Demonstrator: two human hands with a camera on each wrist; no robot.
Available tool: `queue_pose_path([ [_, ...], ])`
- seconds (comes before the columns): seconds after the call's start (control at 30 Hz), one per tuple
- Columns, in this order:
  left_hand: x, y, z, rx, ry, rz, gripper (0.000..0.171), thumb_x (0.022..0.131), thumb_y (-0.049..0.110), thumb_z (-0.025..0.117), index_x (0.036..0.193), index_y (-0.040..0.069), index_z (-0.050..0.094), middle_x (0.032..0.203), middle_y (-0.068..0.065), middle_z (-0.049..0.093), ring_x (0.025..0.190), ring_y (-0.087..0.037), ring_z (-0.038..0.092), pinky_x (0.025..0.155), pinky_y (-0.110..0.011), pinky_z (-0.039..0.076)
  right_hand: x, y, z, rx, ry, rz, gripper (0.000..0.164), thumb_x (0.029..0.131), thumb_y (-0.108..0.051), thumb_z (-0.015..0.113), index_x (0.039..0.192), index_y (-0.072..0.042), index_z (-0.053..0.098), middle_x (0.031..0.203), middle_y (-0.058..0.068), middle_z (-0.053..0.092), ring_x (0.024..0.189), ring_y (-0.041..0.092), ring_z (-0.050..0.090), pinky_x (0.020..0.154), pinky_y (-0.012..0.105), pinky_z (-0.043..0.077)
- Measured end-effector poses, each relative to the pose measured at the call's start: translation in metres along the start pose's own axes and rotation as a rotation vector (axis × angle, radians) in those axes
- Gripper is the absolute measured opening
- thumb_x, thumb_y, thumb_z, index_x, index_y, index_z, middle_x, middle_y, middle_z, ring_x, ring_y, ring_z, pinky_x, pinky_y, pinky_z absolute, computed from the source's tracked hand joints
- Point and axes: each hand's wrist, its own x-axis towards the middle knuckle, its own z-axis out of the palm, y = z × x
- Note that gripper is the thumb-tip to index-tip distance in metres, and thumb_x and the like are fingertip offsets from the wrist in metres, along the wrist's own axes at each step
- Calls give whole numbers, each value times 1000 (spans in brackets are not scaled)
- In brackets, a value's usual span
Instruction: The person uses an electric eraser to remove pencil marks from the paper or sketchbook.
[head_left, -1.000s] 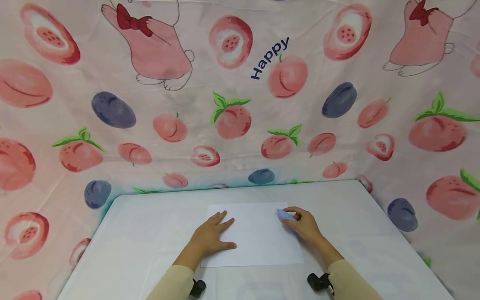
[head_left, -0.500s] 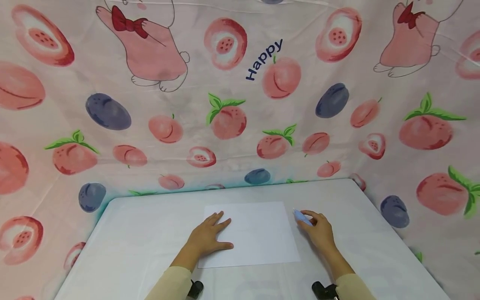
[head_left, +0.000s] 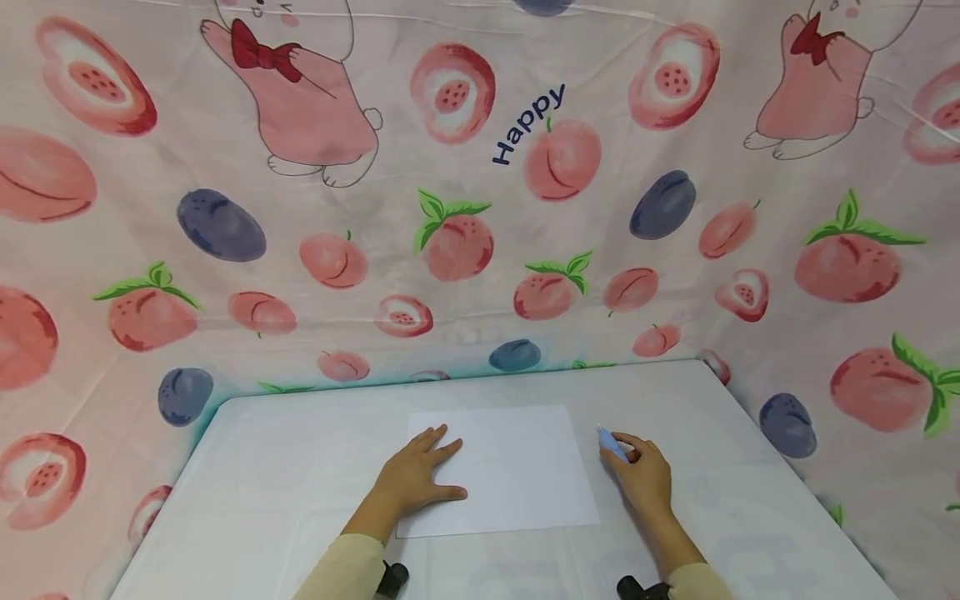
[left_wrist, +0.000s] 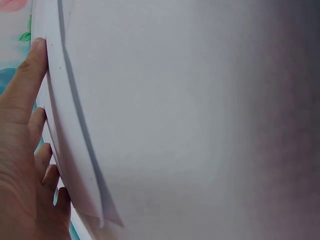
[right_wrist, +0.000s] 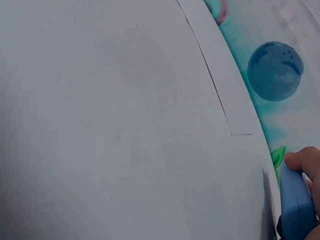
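A plain white sheet of paper (head_left: 517, 467) lies flat on the white table. Spread across its left part is my left hand (head_left: 415, 477), fingers straight and thumb pointing right, resting on the sheet. The left wrist view shows that hand (left_wrist: 22, 155) along the paper's slightly raised edge (left_wrist: 75, 150). Just right of the sheet, my right hand (head_left: 647, 477) pinches a small light-blue tool with a narrow pale tip (head_left: 612, 444); its exact kind is unclear. Seen from the right wrist, the blue body (right_wrist: 297, 205) sits under a fingertip, and part of the hand is cut off.
The white table (head_left: 720, 492) has rounded far corners. Behind and beside it hangs a pink cloth (head_left: 465, 183) printed with peaches, blue fruit and rabbits. A black wrist camera mount (head_left: 641, 588) sits by the right sleeve, another (head_left: 393, 579) by the left.
My right hand has moved right, carrying the blue tool from the sheet's upper right edge onto the table beside it. My left hand stays on the paper.
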Motion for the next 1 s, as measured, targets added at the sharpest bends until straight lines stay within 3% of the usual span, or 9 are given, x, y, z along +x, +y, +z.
queue_pose_path([
  [0.63, 0, -3, 6, -14, 15, 3, 87, 65, 78, 48, 136, 28, 41, 146, -1, 26, 132, -24, 22, 97, -47, 31, 2, 0, 13, -116, 7, -9, 40, 73, -33, 74, 106, -12, 68, 71, 1, 46, 58, 15, 40, 48, 26, 31],
  [1.0, 1, -1, 3, 0, 21, 10, 86, 66, 76, 50, 136, 27, 42, 145, -3, 27, 132, -26, 23, 96, -48, 33, 1, -3, 15, -111, 39, 35, 40, 73, -32, 74, 106, -11, 67, 73, 2, 48, 61, 17, 43, 50, 28, 32],
])
